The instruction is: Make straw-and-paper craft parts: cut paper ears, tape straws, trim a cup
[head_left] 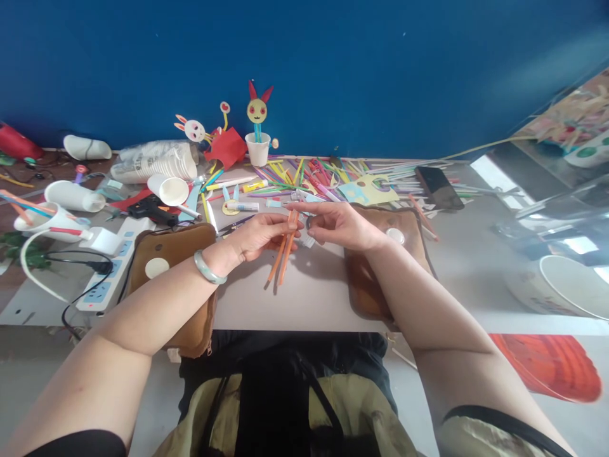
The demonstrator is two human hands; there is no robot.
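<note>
Two thin orange sticks (284, 257), perhaps straws, are pinched together near their upper ends in my left hand (266, 233). Their lower ends point down toward me and spread slightly apart above the table. At their tops, the stretched index finger of my right hand (340, 225) reaches across and seems to touch them. That hand's other fingers are bent, with a ring on one and nothing plainly held. Behind my hands lie a glue stick (242, 206) and a small paper face with blue ears (231, 204).
Brown padded pouches (171, 279) lie under both forearms. A power strip (107, 273), a black glue gun (152, 209) and paper cups (73, 195) crowd the left. Colourful sticks (309, 174), a rabbit figure in a cup (258, 149) and a phone (438, 187) stretch along the back. A white bucket (561, 289) stands right.
</note>
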